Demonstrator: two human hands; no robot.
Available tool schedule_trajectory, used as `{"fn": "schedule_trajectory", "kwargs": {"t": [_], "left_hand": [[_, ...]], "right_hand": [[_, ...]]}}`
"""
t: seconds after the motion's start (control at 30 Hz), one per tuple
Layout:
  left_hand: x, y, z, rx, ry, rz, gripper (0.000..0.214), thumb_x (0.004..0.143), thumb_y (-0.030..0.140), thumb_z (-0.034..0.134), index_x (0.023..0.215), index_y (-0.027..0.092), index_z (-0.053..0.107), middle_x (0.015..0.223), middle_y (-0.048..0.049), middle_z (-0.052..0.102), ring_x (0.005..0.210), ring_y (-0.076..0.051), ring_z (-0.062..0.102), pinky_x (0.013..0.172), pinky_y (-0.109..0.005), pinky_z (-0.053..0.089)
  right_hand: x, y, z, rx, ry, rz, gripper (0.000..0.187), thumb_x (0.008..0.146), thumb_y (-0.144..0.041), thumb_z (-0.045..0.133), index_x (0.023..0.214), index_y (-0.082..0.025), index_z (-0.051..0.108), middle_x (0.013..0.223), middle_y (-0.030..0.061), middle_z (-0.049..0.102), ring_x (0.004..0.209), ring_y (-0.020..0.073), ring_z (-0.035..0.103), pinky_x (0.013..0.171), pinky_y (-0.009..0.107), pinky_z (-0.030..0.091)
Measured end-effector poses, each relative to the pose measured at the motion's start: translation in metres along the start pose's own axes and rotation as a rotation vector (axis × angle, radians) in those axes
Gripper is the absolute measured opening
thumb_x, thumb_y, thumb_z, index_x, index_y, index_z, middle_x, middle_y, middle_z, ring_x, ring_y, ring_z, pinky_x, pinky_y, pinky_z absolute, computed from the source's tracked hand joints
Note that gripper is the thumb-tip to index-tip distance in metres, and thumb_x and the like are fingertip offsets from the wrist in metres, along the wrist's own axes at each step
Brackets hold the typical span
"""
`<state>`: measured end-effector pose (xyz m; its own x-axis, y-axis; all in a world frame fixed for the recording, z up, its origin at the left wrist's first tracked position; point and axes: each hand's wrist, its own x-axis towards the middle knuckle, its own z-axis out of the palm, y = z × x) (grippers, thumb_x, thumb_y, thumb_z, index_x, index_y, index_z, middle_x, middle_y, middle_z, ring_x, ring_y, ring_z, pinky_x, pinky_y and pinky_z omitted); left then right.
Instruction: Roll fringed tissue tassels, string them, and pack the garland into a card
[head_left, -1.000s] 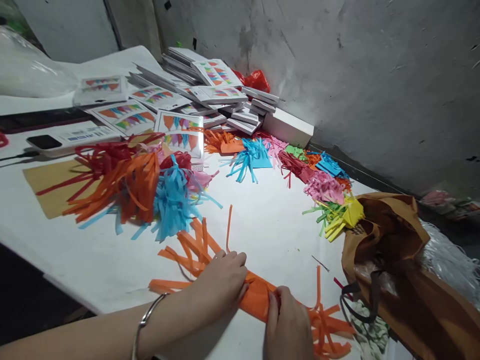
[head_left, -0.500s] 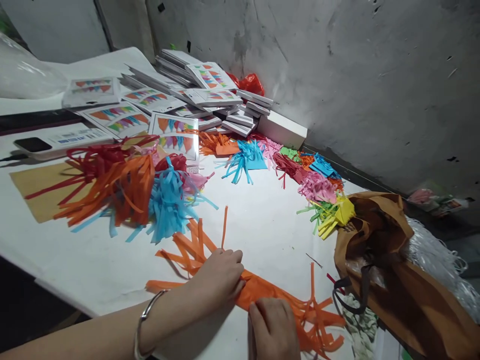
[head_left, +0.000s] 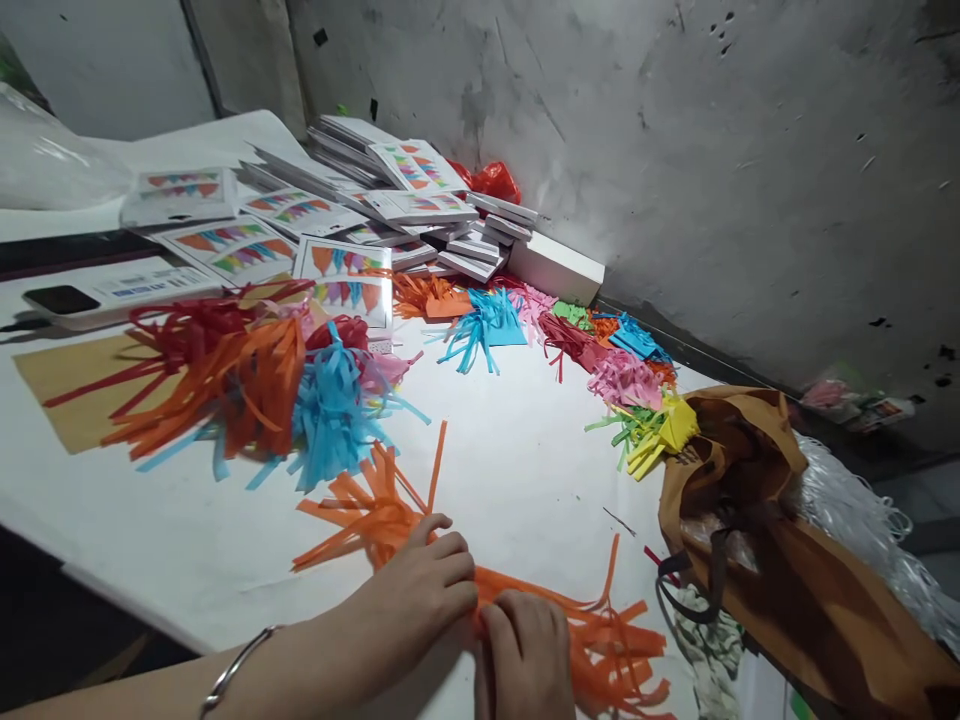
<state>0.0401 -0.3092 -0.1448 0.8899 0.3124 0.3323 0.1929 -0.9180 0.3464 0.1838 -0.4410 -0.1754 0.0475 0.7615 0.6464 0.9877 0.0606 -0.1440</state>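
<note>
Bottom middle: left hand and right hand side by side, fingers squeezing the middle of the long orange fringed paper strip, pressed on the white counter to keep it bunched. Lower right, brown cloth bag. Upper left, white card packs.

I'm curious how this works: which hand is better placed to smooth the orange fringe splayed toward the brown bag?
Probably the right hand: it rests beside that orange fringe, while the left hand sits farther away.
</note>
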Motion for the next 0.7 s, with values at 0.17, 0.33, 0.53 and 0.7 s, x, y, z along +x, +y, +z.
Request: {"fn": "schedule_trajectory", "kwargs": {"t": [0.17, 0.33, 0.53, 0.7], "left_hand": [[-0.008, -0.003, -0.008, -0.060, 0.048, -0.101, 0.018, 0.087, 0.009, 0.064, 0.074, 0.022, 0.063, 0.084, 0.0023, 0.066, 0.082, -0.019, 0.056, 0.098, -0.044, 0.030], [-0.002, 0.000, -0.015, 0.081, -0.025, -0.304, 0.026, 0.094, 0.010, 0.048, 0.078, 0.018, 0.066, 0.093, -0.0057, 0.065, 0.087, -0.025, 0.056, 0.092, -0.052, 0.033], [0.014, 0.005, -0.013, 0.243, -0.125, -0.393, 0.024, 0.092, 0.015, 0.053, 0.076, 0.016, 0.071, 0.092, -0.0085, 0.066, 0.089, -0.029, 0.057, 0.092, -0.057, 0.036], [0.015, 0.005, -0.012, 0.258, -0.132, -0.397, 0.021, 0.088, 0.015, 0.056, 0.074, 0.016, 0.071, 0.089, -0.0082, 0.066, 0.089, -0.029, 0.058, 0.090, -0.055, 0.038]], "right_hand": [[-0.006, 0.014, -0.001, -0.017, -0.024, 0.054, 0.021, 0.100, -0.016, 0.040, 0.090, -0.022, 0.058, 0.084, 0.0035, 0.063, 0.076, 0.0200, 0.060, 0.083, 0.040, 0.041], [0.002, 0.016, -0.001, -0.175, -0.159, 0.174, 0.028, 0.102, -0.019, 0.035, 0.080, -0.025, 0.052, 0.080, 0.0040, 0.059, 0.075, 0.0238, 0.053, 0.080, 0.044, 0.034], [0.016, 0.014, -0.001, -0.391, -0.261, 0.236, 0.023, 0.098, -0.022, 0.043, 0.077, -0.025, 0.052, 0.077, 0.0064, 0.056, 0.076, 0.0286, 0.050, 0.077, 0.048, 0.032], [0.020, 0.015, -0.006, -0.378, -0.084, 0.241, 0.020, 0.100, -0.022, 0.041, 0.089, -0.023, 0.058, 0.088, 0.0101, 0.063, 0.085, 0.0284, 0.055, 0.086, 0.052, 0.033]]}}
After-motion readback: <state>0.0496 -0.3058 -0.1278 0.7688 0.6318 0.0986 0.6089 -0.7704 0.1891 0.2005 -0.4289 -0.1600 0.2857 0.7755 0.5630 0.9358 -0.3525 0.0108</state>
